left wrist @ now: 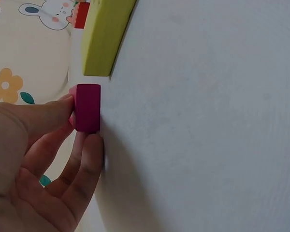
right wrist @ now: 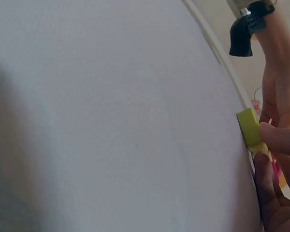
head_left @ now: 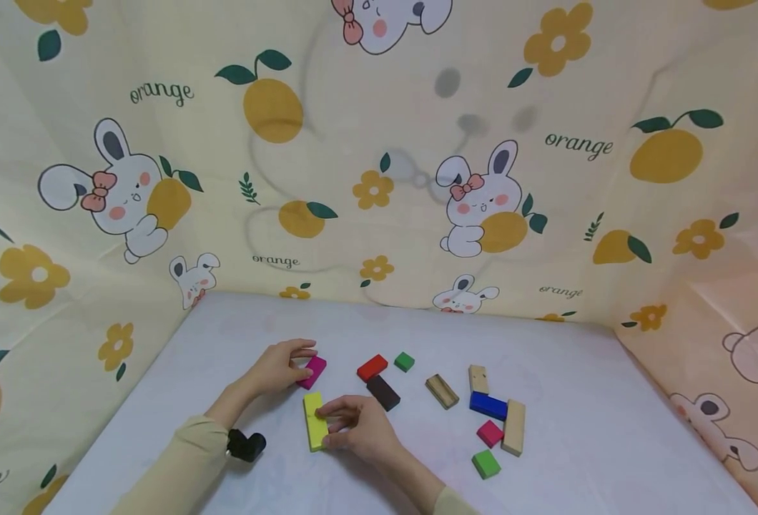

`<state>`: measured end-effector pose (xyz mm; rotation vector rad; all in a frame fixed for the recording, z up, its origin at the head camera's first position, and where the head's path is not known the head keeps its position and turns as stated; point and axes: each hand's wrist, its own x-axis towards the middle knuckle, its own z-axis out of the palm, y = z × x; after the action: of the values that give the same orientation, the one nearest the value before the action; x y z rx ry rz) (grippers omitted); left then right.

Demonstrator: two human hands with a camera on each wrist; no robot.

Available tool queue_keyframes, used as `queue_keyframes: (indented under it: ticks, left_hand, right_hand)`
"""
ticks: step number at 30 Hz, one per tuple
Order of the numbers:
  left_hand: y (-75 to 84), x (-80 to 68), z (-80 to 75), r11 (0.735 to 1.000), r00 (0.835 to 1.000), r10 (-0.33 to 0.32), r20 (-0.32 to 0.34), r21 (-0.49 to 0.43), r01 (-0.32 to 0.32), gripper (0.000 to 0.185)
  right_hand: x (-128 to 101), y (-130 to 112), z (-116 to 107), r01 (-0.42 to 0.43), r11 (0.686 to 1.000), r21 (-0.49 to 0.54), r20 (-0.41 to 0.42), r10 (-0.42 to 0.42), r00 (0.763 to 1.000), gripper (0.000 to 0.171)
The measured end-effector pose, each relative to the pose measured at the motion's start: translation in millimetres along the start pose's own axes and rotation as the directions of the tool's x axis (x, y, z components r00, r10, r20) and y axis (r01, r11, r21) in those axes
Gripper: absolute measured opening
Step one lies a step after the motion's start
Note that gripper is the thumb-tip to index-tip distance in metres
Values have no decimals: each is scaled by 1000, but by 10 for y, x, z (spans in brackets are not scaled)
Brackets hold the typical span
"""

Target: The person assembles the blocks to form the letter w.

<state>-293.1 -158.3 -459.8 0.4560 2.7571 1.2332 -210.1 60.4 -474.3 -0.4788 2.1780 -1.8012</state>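
White table (head_left: 611,400), magenta block (head_left: 312,372) in left hand (head_left: 276,368) grip

A: Is the yellow block (head_left: 314,420) in full view?
B: No, the right hand (head_left: 360,428) covers its right edge, and the left wrist view cuts its top off.
A: The magenta block (head_left: 312,372)?
B: Partly behind the left hand (head_left: 278,368)

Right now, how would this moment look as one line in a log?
left hand: pinches magenta block | right hand: grips yellow block | both blocks on white table | other blocks lie to the right
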Motion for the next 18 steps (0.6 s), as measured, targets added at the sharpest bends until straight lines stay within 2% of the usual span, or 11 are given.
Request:
queue_keyframes:
  ticks: [7,13,18]
  left_hand:
    - [49,-15,-6,999,999,-29,-42,-29,28,48]
    - [51,-39,23,995,990,-92,-108,14,94,46]
    - [41,-82,35,992,983,-111,-148,39,118,44]
  right_hand:
    - [-21,-11,-12,10,1000,-24,14,-10,1000,38]
    - [-44,-32,-20,6,997,-72,27,-4,1000,37]
    - [-83,-49,-33,7,997,-75,38,-4,999,36]
